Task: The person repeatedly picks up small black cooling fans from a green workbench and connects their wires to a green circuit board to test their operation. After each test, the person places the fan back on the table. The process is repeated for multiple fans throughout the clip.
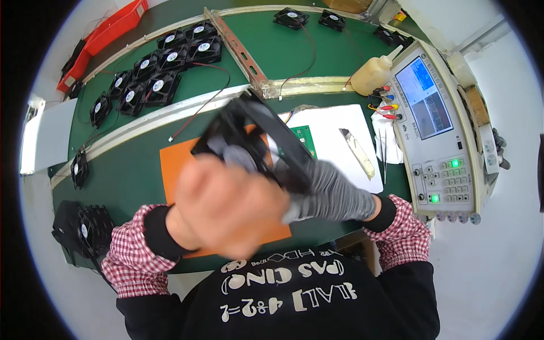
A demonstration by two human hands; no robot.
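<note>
A black square cooling fan point(277, 141) is held tilted above the bench, blurred by movement. My right hand point(331, 192), in a grey knit glove, grips its near right edge. My bare left hand point(226, 201) is in front of the fan's lower left side. Its fingers are bent and heavily smeared, and whether they touch the fan I cannot tell. Beneath lie an orange sheet point(173, 175) and a white sheet point(331, 122). Part of a green circuit board point(304, 137) shows behind the fan.
Several black fans point(170, 56) stand grouped at the back left behind a pale rail. A test instrument point(436, 130) with a lit screen occupies the right side. Close to it are a squeeze bottle point(371, 75), tweezers point(385, 150) and a utility knife point(358, 153).
</note>
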